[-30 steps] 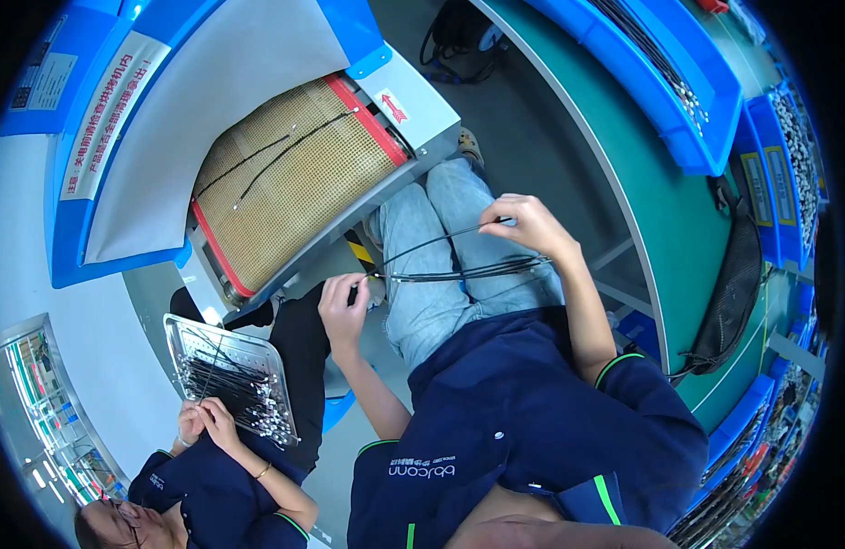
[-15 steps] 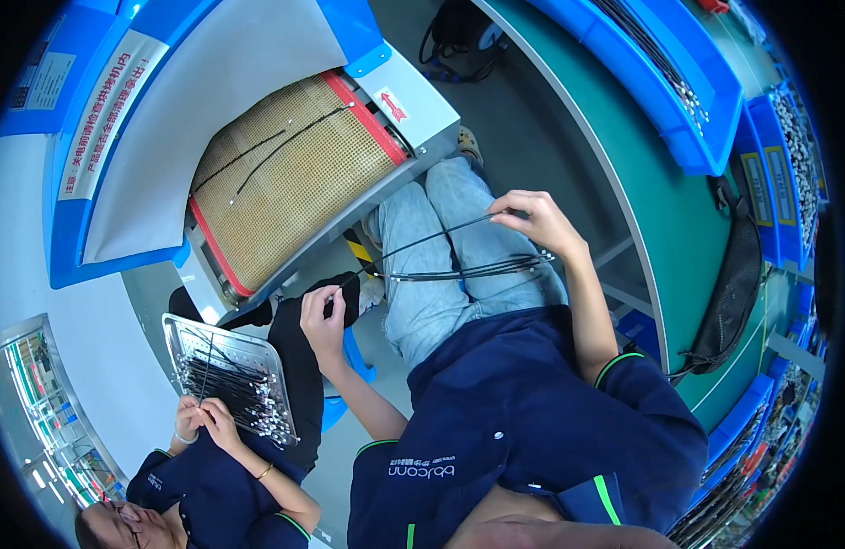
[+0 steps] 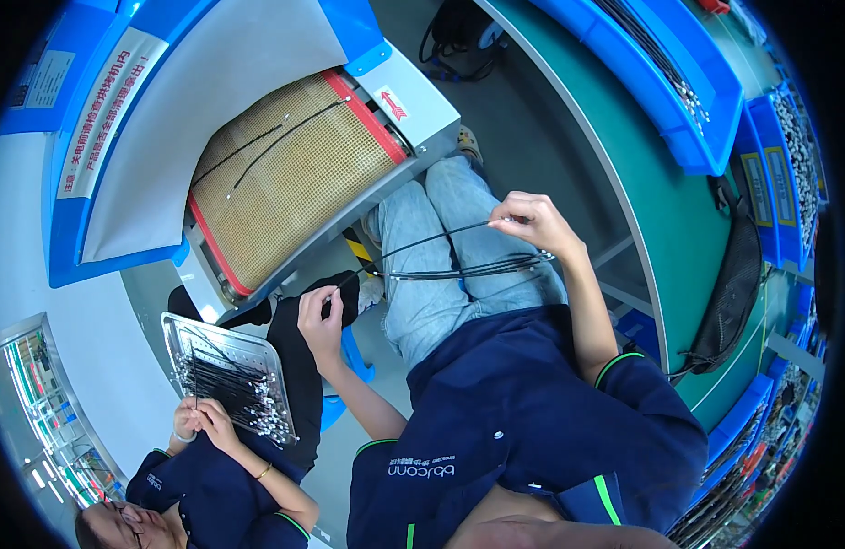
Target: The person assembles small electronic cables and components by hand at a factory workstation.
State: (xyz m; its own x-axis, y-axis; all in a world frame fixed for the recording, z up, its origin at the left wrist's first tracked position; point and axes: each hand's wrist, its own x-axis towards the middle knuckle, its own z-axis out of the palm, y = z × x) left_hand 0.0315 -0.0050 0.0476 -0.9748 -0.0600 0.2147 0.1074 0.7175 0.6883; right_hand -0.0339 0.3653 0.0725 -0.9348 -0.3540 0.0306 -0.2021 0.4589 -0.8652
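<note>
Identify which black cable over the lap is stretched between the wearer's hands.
The single black cable running nearly straight from the left hand to the right hand; the others lie together as a bundle across the thighs.

One fisheye view, worn on my head, faces down over my lap (image 3: 482, 247), left hand (image 3: 322, 322) and right hand (image 3: 534, 224) close below.

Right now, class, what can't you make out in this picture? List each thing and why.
Head view:
Stretched cable: left end hidden in the left hand.
Mesh belt: far part hidden by the grey cover.
Long blue bin: cut off by the upper edge.
White parts at right: too small.
</note>
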